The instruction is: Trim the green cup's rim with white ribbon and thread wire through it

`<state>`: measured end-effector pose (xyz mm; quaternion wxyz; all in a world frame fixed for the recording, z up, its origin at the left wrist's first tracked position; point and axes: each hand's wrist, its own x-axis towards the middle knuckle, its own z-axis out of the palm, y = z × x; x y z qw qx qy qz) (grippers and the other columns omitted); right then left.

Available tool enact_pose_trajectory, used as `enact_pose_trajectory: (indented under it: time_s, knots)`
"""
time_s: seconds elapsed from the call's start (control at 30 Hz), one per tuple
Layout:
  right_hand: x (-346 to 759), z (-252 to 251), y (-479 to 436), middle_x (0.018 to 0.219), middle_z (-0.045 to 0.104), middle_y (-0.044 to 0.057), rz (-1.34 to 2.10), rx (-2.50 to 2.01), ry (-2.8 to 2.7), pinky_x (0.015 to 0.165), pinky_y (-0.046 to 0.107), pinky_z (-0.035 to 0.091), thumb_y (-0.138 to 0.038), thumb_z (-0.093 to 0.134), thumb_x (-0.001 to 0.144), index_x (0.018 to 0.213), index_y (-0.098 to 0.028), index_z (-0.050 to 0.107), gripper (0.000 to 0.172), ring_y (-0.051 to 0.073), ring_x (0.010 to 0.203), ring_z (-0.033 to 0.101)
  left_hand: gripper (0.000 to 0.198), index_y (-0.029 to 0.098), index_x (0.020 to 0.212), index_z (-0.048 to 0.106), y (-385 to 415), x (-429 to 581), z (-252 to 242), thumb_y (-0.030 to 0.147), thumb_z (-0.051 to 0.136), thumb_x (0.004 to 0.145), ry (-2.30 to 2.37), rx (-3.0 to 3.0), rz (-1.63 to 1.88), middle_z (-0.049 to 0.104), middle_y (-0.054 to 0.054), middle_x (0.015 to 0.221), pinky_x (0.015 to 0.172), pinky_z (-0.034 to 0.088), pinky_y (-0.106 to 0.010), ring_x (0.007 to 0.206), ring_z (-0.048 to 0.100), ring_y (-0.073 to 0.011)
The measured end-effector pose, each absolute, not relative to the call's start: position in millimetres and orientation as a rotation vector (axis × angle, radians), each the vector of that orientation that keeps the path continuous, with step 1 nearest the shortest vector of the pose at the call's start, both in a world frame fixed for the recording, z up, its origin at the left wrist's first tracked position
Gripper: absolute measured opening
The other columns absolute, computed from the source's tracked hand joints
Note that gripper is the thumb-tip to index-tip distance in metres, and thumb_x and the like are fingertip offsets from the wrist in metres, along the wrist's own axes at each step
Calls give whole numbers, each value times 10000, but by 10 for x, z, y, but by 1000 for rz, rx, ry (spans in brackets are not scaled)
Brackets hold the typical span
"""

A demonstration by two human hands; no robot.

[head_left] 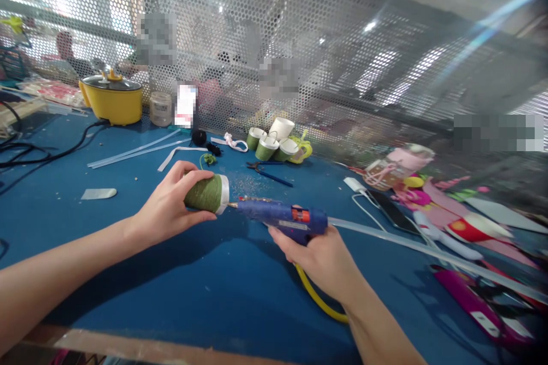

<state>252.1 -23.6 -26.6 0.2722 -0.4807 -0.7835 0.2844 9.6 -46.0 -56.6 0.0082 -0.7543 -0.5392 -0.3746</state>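
Observation:
My left hand (pixel 173 202) grips a small cup wrapped in green yarn (pixel 204 194), tipped on its side with its white rim facing right. In my right hand (pixel 327 254) is a blue glue gun (pixel 278 217), its metal nozzle touching or very close to the rim. A long clear glue stick (pixel 406 246) runs out of the back of the gun toward the lower right. From the handle a yellow cord (pixel 319 299) curves down. Behind the held cup lies a little tangle of green yarn (pixel 208 159). The fingers under the gun are partly hidden.
Beyond my hands stand several green-wrapped cups (pixel 266 149) and a white cup (pixel 282 127). Blue-handled pliers (pixel 272 174) lie before them. A yellow electric pot (pixel 113 104), glass jar (pixel 161 109) and lit phone (pixel 185 105) line the mesh screen (pixel 214 28). A dark phone (pixel 394 211) and purple device (pixel 475 302) lie right.

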Motion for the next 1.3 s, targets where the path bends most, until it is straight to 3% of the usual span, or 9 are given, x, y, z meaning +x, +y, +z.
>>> enact_pose_trajectory:
  time_s: [0.5,0.73,0.93,1.3]
  knots:
    - [2546,-239,-202,414,483,-42,689,-1320,-2127,399,225,414,-342,565,710,554,-189,532,221,118,385,461,525,209,1087,467,-436,108,-572,375,675,634,-1750,-2330,-1297,448,-66,1012,803,444,-367,918,501,-205]
    - [2524,-192,-252,490,595,4,664,-1294,-2069,475,243,466,-343,555,719,583,-185,588,211,153,465,558,557,205,1062,492,-409,117,-593,417,696,590,-1857,-2360,-1410,492,-59,1001,824,431,-378,917,517,-208]
    - [2518,-259,-217,375,485,-27,877,-1231,-2055,398,225,432,-389,556,716,605,-157,607,263,105,349,467,578,197,1050,506,-401,133,-625,449,701,567,-1969,-2413,-1489,526,-50,981,786,434,-358,880,532,-200]
    - [2484,-250,-234,377,440,-38,994,-1249,-2017,448,235,410,-397,549,739,616,-142,598,288,97,383,449,575,186,1035,520,-426,166,-595,433,713,552,-1983,-2459,-1517,540,-47,970,788,416,-340,879,522,-194]
